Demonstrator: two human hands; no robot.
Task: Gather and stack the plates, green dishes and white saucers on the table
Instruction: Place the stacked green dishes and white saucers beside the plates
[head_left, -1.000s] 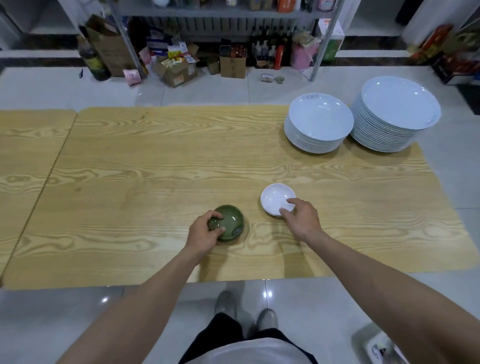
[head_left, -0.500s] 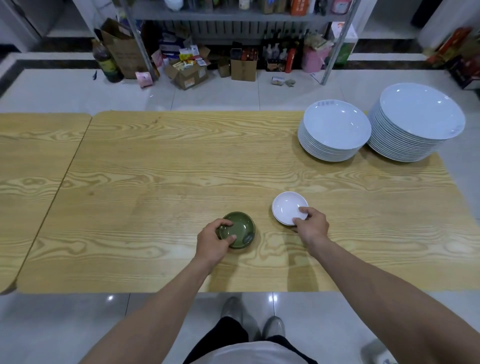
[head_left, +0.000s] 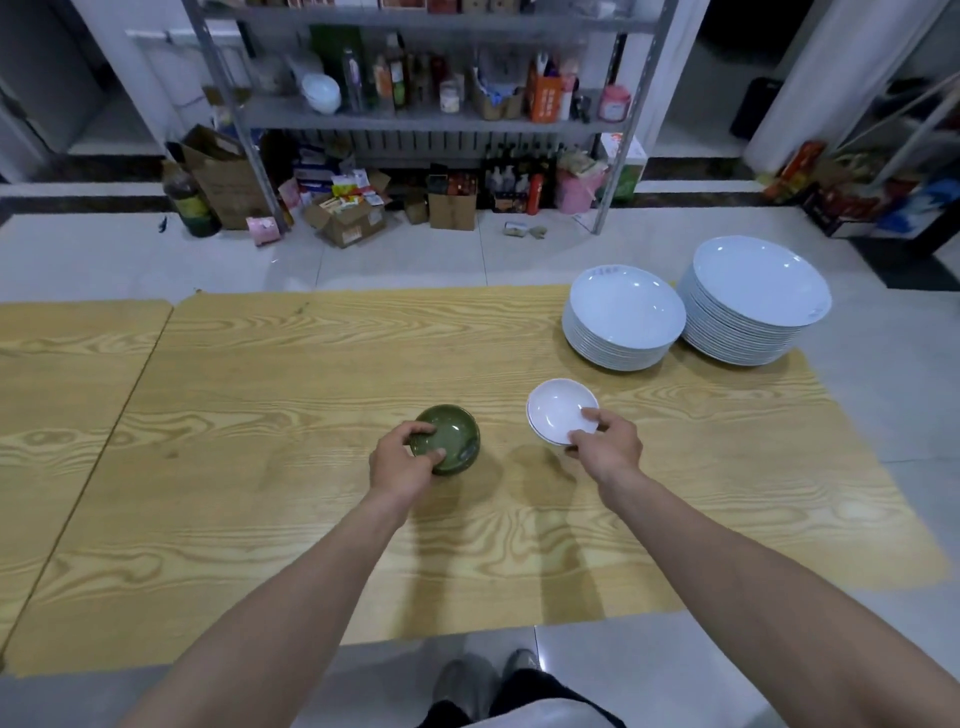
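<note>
The fingers of the left hand curl round the near rim of the green dish. The right hand pinches the white saucer by its near edge, seemingly just off the table. Both are mid-table, well apart from the plate stacks at the far right. Carry each level, grip firm, and set it down squarely, rims aligned.
</note>
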